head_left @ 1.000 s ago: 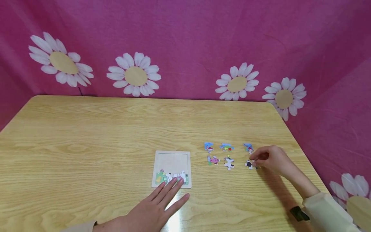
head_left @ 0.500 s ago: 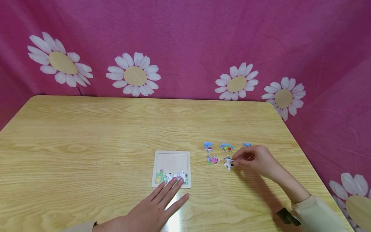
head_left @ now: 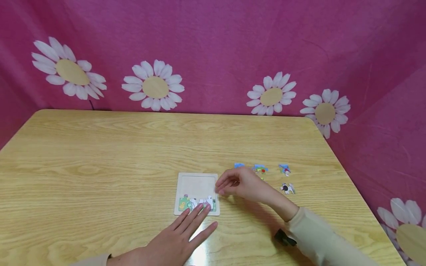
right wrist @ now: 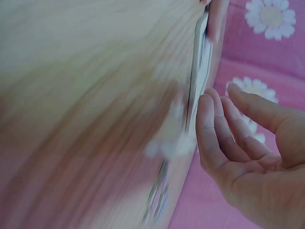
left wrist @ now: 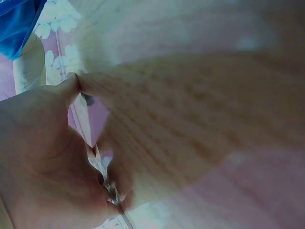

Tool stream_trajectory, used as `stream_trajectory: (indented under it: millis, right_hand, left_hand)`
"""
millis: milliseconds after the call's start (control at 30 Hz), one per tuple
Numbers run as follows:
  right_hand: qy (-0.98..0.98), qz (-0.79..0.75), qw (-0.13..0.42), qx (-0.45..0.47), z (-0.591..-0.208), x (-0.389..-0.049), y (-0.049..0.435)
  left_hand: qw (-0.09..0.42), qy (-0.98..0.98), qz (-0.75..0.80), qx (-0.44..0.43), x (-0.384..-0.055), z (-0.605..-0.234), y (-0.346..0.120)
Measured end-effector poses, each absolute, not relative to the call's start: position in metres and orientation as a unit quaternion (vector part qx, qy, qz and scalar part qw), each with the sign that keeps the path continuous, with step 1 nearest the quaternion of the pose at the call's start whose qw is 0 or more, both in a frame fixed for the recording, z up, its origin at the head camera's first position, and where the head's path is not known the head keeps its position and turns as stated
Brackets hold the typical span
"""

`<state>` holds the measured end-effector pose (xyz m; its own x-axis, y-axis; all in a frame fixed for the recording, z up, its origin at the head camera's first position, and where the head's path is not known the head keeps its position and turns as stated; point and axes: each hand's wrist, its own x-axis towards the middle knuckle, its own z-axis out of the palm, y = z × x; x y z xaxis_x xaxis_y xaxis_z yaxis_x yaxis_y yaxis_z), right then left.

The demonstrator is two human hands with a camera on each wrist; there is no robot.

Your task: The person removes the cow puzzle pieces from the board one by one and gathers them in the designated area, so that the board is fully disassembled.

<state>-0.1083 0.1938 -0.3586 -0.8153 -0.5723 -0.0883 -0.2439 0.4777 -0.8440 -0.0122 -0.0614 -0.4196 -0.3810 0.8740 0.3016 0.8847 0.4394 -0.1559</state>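
A small square puzzle tray [head_left: 179, 184] lies on the table, with joined pieces [head_left: 183, 204] along its near edge showing green, a yellow duck and white. My left hand [head_left: 176, 236] rests with straight, spread fingers over the tray's near edge, fingertips on those pieces. My right hand [head_left: 243, 184] hovers at the tray's right edge. In the right wrist view the fingers [right wrist: 221, 129] bend slightly, the thumb stands apart, and nothing shows between them. Loose puzzle pieces lie to the right, including a black-and-white one [head_left: 287, 188]; some are partly or wholly hidden behind the right hand.
The wooden table [head_left: 100, 166] carries more loose pieces: a blue one with red [head_left: 284, 169] and a blue-and-green one [head_left: 260, 169]. A pink curtain [head_left: 213, 55] with white daisies hangs behind the table and along its right side.
My right hand has moved left from the black-and-white piece, past the white piece, to the tray's right edge. My left hand has stayed still on the tray.
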Motion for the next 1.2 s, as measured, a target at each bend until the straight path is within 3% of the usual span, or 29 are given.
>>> stream_trajectory:
  millis: [400, 1200]
  right_hand:
    - [0.819, -0.446, 0.228, -0.278, -0.360, -0.118, 0.125]
    - [0.776, -0.492, 0.289, -0.268, -0.364, -0.115, 0.114]
  left_hand:
    - [0.184, -0.829, -0.006, -0.528, -0.013, -0.419, -0.060]
    - [0.182, -0.832, 0.004, -0.523, -0.012, -0.420, -0.062]
